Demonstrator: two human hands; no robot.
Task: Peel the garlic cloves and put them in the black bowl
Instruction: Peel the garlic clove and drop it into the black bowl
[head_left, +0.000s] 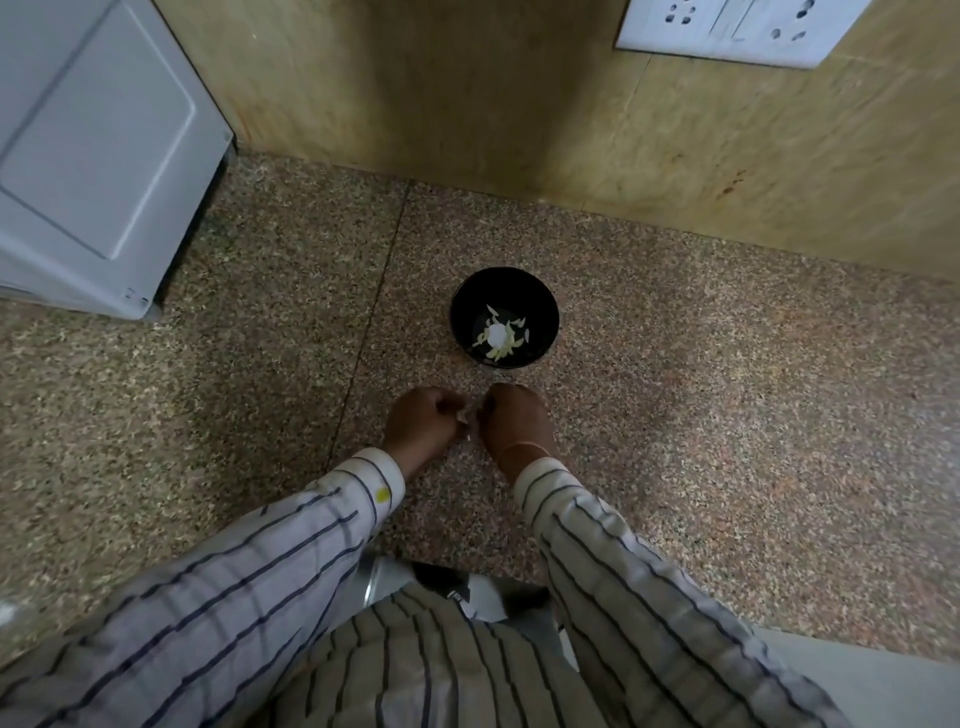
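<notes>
A big white box (93, 156) stands far left on the speckled counter (234, 364). Near the middle, the left hand (423, 423) has its fingers curled in and pinches a small white garlic clove (466, 415). The clove sits between both hands, mostly hidden, so I cannot tell which way it points. Just behind the hands stands the black bowl (540, 291), round, its mouth facing up. Pale garlic pieces (500, 336) lie inside, thin, pointing many ways. The right hand (514, 421) is curled too and pinches the same clove. A white plug plate (737, 28) is on the wall, top right
</notes>
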